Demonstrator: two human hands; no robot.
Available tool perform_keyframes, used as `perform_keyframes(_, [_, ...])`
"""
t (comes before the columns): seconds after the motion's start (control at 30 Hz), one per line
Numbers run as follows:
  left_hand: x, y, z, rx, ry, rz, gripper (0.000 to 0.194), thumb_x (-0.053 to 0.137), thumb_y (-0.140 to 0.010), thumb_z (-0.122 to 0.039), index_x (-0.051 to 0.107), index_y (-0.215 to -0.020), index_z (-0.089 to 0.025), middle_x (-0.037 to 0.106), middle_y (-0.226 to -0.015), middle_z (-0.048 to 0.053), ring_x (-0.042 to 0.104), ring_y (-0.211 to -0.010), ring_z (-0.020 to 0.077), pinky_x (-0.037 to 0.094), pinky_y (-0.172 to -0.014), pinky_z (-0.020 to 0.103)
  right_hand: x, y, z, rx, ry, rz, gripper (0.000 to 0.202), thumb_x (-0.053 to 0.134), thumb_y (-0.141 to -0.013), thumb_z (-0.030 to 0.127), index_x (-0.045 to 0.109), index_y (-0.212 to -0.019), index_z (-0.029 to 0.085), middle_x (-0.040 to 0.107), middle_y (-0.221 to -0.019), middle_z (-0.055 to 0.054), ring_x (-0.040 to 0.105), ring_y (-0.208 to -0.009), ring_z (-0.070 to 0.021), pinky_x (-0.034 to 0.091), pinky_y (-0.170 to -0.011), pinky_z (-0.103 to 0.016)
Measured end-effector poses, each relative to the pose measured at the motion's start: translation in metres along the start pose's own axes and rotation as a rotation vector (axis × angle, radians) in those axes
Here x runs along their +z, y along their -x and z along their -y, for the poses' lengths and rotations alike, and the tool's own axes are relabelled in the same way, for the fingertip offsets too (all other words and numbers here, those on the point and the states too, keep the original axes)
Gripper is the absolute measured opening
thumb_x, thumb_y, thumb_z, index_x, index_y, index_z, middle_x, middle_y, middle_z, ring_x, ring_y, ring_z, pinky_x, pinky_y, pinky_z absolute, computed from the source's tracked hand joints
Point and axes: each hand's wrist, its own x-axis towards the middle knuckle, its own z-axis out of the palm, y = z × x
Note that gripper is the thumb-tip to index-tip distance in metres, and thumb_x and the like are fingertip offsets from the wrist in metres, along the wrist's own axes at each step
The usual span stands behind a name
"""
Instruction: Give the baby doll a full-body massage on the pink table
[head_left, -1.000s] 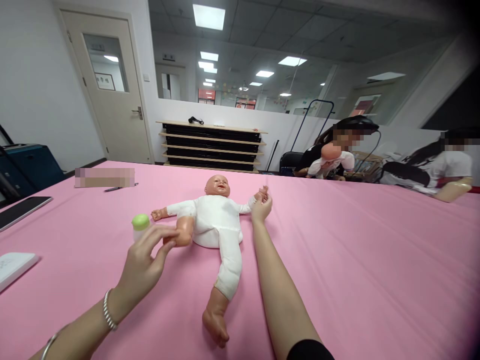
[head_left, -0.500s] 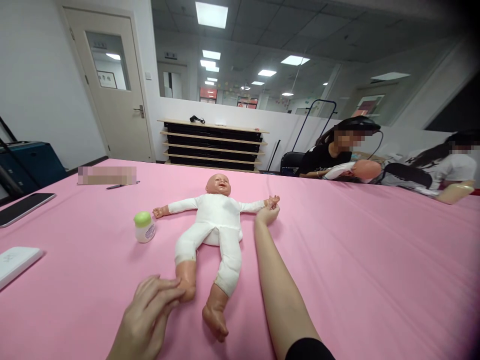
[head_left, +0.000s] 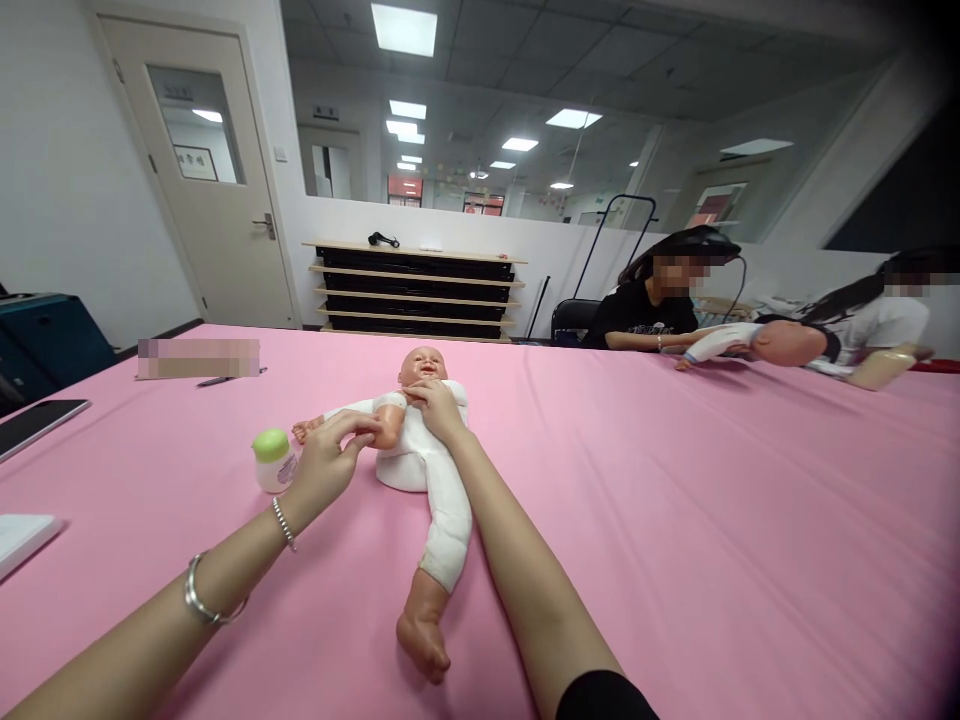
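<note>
Both hands have moved onto the one doll (head_left: 427, 455) — left hand (head_left: 326, 465) grip clamped on its foot, right hand (head_left: 439, 408) grip on its chest.

Two bare forearms. The left hand (head_left: 324, 468) has a beaded silver bracelet (head_left: 282, 523) at the wrist and a plain silver bangle (head_left: 199, 600) higher up. A black sleeve (head_left: 600, 697) covers the right upper arm.

The baby doll (head_left: 427, 440) is showing a glossy moulded plastic head and feet and a matt white cloth body. Smooth pink cloth with faint creases is covering the worktop (head_left: 675, 500). The small bottle (head_left: 272, 460) is looking like plastic with a green cap.
</note>
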Motion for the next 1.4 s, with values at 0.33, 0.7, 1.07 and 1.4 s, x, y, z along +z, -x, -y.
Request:
perform_keyframes(0.33, [-0.009, 0.048, -0.016, 0.075, -0.037, 0.008, 0.014, 0.052, -0.083, -0.018, 0.065, -0.085, -0.023, 0.063, -0.095, 0.002, 0.058, -0.095, 0.0158, 0.048, -0.081, 0.030, -0.036, 0.013, -0.027, 0.181, -0.035, -0.441, 0.039, 0.037, -0.084, 0.032, 0.053, -0.113, 0.012, 0.054, -0.116, -0.010, 0.050, -0.107, -0.0119, 0.040, -0.099, -0.029])
perform_keyframes(0.7, [0.002, 0.113, -0.031, 0.504, -0.010, 0.378, 0.024, 0.057, -0.077, -0.011, 0.059, -0.098, -0.022, 0.064, -0.081, 0.004, 0.057, -0.072, 0.0134, 0.045, -0.063, 0.026, -0.071, 0.025, -0.082, 0.686, -0.049, -1.145, 0.046, 0.014, -0.083, 0.021, 0.040, -0.119, 0.007, 0.053, -0.120, -0.016, 0.054, -0.111, -0.0127, 0.045, -0.094, -0.026])
perform_keyframes(1.07, [0.004, 0.118, -0.027, 0.525, 0.060, 0.455, 0.017, 0.054, -0.083, -0.019, 0.057, -0.099, -0.023, 0.064, -0.078, 0.002, 0.057, -0.071, 0.0130, 0.045, -0.063, 0.025, -0.060, 0.026, -0.077, 0.756, 0.155, -1.142, 0.051, 0.029, -0.076, 0.016, 0.039, -0.125, 0.007, 0.020, -0.142, -0.020, 0.021, -0.136, -0.0263, 0.019, -0.112, -0.047])
perform_keyframes(1.4, [0.013, 0.104, 0.024, -0.731, 0.378, -0.071, 0.045, 0.044, -0.084, -0.051, 0.051, -0.110, -0.015, 0.057, -0.109, 0.013, 0.058, -0.097, 0.0197, 0.048, -0.082, 0.034, -0.074, 0.072, -0.021, 0.640, -0.173, -0.655, 0.036, 0.039, -0.087, 0.033, 0.049, -0.115, 0.013, 0.045, -0.122, -0.013, 0.044, -0.116, -0.0158, 0.037, -0.103, -0.038])
